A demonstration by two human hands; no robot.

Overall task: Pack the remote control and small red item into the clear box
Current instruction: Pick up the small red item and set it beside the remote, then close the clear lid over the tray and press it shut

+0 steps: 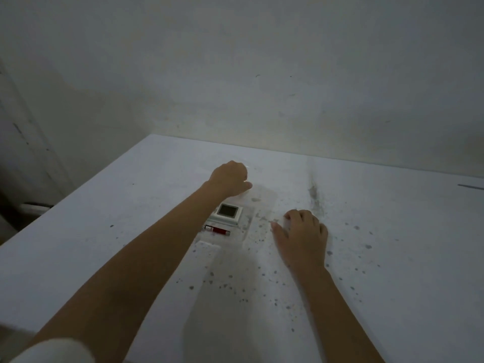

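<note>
Left hand (230, 179): I see its arm stretched far forward, fingers curled at the clear box's (262, 203) far edge; whether it grips, I cannot tell.
Right hand (303, 235): fingers bent, resting on the speckled table (392, 231) just beside the box, holding nothing I can see.
Remote control (226, 214): inside the box.
Small red item (217, 230): inside, just nearer than the remote.

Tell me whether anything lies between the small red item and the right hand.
Nothing solid on the table between them that I can see. The small red item lies just near of the remote control, apparently within the clear box; only the box's faint right wall and bare speckled table separate it from the right hand. The left hand rests at the box's far corner.
</note>
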